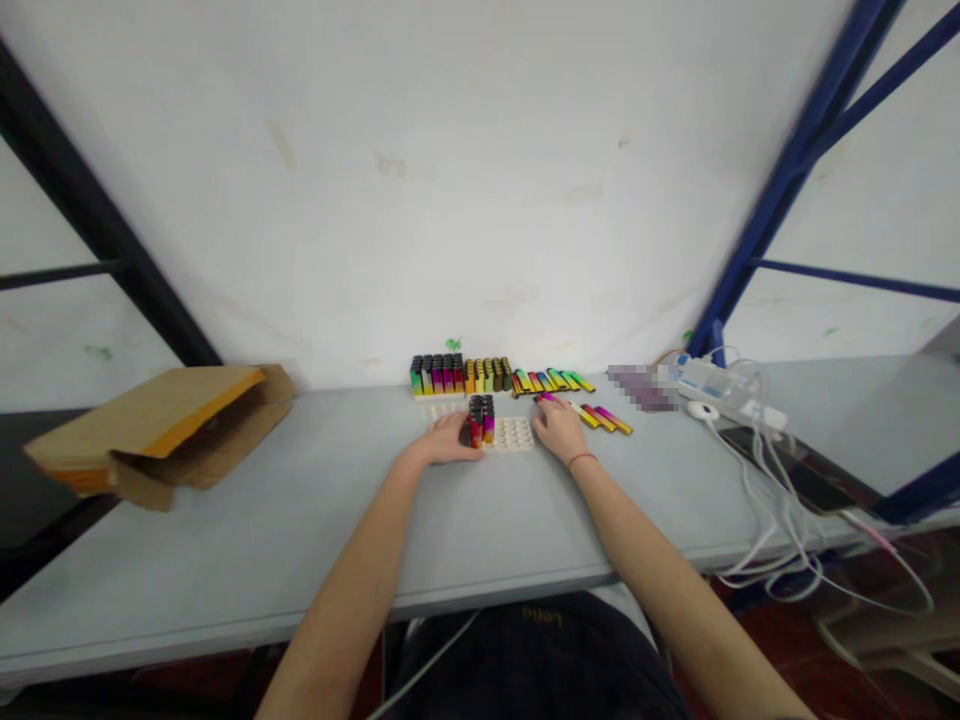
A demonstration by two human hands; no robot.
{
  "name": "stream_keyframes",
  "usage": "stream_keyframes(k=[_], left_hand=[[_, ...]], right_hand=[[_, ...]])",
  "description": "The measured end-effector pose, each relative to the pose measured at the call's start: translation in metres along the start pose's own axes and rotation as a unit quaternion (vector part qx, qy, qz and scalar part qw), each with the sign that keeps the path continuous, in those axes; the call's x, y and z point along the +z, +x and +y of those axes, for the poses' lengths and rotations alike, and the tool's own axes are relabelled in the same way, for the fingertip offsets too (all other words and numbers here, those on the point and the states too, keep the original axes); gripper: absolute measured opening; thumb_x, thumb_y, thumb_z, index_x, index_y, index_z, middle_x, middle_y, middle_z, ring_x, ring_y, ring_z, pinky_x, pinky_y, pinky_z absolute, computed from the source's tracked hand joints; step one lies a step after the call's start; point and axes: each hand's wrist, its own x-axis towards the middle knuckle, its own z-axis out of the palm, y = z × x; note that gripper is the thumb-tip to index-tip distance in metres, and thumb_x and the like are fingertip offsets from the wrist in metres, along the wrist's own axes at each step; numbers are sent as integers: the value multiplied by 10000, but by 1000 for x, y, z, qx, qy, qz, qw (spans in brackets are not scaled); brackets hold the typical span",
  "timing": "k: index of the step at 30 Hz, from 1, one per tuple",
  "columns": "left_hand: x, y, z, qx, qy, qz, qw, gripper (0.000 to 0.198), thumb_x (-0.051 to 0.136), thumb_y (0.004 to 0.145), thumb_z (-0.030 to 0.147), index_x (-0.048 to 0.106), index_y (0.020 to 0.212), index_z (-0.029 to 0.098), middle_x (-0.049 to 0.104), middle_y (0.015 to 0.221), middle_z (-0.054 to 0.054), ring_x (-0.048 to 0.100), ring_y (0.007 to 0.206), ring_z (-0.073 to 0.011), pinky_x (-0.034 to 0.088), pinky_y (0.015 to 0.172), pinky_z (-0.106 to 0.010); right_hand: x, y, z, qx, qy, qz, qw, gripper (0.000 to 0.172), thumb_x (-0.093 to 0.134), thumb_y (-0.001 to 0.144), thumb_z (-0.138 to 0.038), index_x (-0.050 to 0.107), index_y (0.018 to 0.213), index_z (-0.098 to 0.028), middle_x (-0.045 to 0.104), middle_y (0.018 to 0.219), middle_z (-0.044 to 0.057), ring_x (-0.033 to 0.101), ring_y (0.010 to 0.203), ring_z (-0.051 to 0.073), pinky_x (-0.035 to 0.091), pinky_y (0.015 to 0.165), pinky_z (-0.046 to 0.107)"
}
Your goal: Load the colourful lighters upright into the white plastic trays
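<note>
A white tray [514,434] with round holes lies in front of me. Two rows of red, purple and yellow lighters [489,424] with black tops stand upright at its left end. My left hand [442,440] is wrapped round that end, thumb along the near edge and fingers beside the lighters. Just right of the tray, my right hand [559,430] has its fingers closed on a purple-red lighter [547,398], mostly covered by the fingers. A few loose yellow-and-red lighters [604,418] lie to the right of this hand.
Along the wall stand filled lighter trays [439,374], with a row of loose lighters [553,380] beside them. An open cardboard box [172,425] sits at left. A power strip [720,390], white cables [772,480] and a phone [802,475] occupy the right side.
</note>
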Motion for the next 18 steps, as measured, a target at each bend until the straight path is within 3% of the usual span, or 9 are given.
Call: stream_keyframes(k=[3, 6, 13, 16, 18], left_hand=[[-1, -1, 1, -6, -1, -1, 1000, 781, 719, 676, 547, 528, 1324, 155, 595, 1378, -141, 514, 1316, -362, 409, 1103, -414], [-1, -1, 1, -3, -3, -5, 1000, 771, 719, 678, 537, 530, 1316, 148, 594, 1379, -151, 518, 1312, -356, 403, 1109, -424], [-3, -1, 2, -6, -5, 0, 1000, 777, 720, 659, 547, 536, 1308, 161, 600, 1382, -138, 513, 1322, -366, 407, 1112, -423], [-3, -1, 2, -3, -3, -4, 1000, 783, 716, 669, 548, 523, 1322, 161, 590, 1393, -145, 517, 1317, -359, 406, 1110, -430], [-3, -2, 2, 1, -1, -7, 1000, 783, 712, 679, 544, 519, 1328, 152, 588, 1391, -151, 521, 1310, -356, 407, 1108, -429]], right_hand=[[-5, -1, -5, 7, -36, -34, 999, 295, 485, 919, -199, 733, 1064, -131, 703, 1164, 153, 557, 1176, 280, 394, 974, 359], [-9, -2, -8, 13, -51, -44, 998, 294, 484, 924, -185, 727, 1077, -119, 693, 1130, 153, 602, 1074, 251, 409, 928, 321], [-9, -3, -4, 36, -72, -59, 995, 314, 424, 984, -214, 698, 1064, -83, 656, 1212, 217, 577, 1151, 302, 406, 946, 374], [-10, -1, -5, 59, 16, -15, 998, 312, 347, 1011, -215, 635, 1057, -103, 702, 1049, 204, 641, 989, 286, 435, 837, 371], [-10, 0, -4, 71, 136, 21, 988, 310, 294, 1030, -256, 586, 996, -157, 700, 864, 132, 650, 801, 244, 442, 746, 346]])
